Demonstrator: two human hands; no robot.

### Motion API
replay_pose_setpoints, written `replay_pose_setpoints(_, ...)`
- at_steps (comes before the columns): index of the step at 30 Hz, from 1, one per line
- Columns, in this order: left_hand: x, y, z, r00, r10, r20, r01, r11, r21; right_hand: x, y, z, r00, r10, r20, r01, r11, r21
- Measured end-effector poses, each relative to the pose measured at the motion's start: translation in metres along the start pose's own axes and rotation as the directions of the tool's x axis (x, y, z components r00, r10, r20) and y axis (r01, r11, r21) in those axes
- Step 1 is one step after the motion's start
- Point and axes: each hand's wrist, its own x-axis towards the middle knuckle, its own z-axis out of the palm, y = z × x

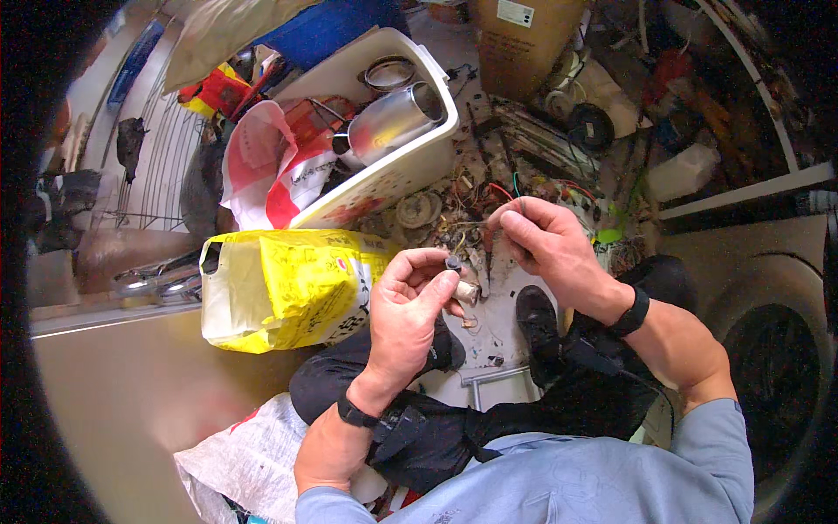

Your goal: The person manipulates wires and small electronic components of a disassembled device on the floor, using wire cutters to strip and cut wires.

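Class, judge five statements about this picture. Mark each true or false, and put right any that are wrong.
1. The left hand holds a small cylindrical part. True.
2. The wrist of the left hand is bare. False: it wears a dark band.
3. A silver metal vessel lies in the white bin. True.
4. The yellow bag is inside the white bin. False: it is outside, on the near side of the bin.
5. The right hand is spread wide open. False: its thumb and forefinger are brought together.
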Motion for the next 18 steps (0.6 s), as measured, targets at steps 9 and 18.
replay_pose_setpoints(9, -0.006, -0.002, 0.007, 0.971, 0.234, -0.054, -0.170, 0.826, 0.537, -0.008, 0.010, 0.013, 0.981, 0.001, 0.193, 0.026, 0.991, -0.134)
replay_pose_setpoints(18, -0.007, -0.001, 0.010, 0.979, 0.205, -0.022, -0.163, 0.836, 0.524, -0.006, 0.012, 0.011, 0.971, 0.052, 0.234, -0.019, 0.990, -0.140)
